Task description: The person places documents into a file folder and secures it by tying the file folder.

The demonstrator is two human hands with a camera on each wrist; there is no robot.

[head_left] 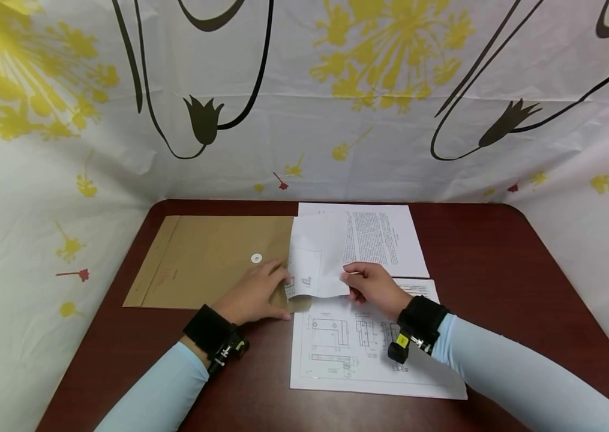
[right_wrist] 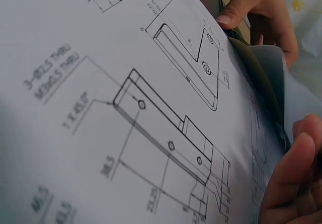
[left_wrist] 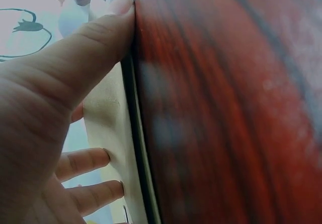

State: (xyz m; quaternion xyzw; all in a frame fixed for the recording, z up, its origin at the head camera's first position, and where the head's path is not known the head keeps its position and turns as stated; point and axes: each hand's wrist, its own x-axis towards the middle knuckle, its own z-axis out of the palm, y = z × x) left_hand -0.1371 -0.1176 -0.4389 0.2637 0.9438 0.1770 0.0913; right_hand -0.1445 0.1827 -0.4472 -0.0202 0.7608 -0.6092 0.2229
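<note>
A brown paper envelope (head_left: pixel 218 258) lies on the table with its mouth to the right. My left hand (head_left: pixel 254 294) rests on its right end, fingertips on the upper face and thumb by the lower corner. In the left wrist view, the left hand (left_wrist: pixel 60 83) has its thumb along the envelope's edge and the fingers spread on the envelope (left_wrist: pixel 108 118). My right hand (head_left: pixel 374 288) pinches the right edge of a lifted, curved white sheet (head_left: pixel 320 240), whose left end is at the envelope's mouth. Faint printing shows through the sheet.
Below the lifted sheet lies a page of technical drawings (head_left: pixel 336 360), also large in the right wrist view (right_wrist: pixel 100 148). A printed text page (head_left: pixel 390 240) lies behind it. A patterned curtain (head_left: pixel 304 120) hangs around the dark red-brown table (head_left: pixel 488 270).
</note>
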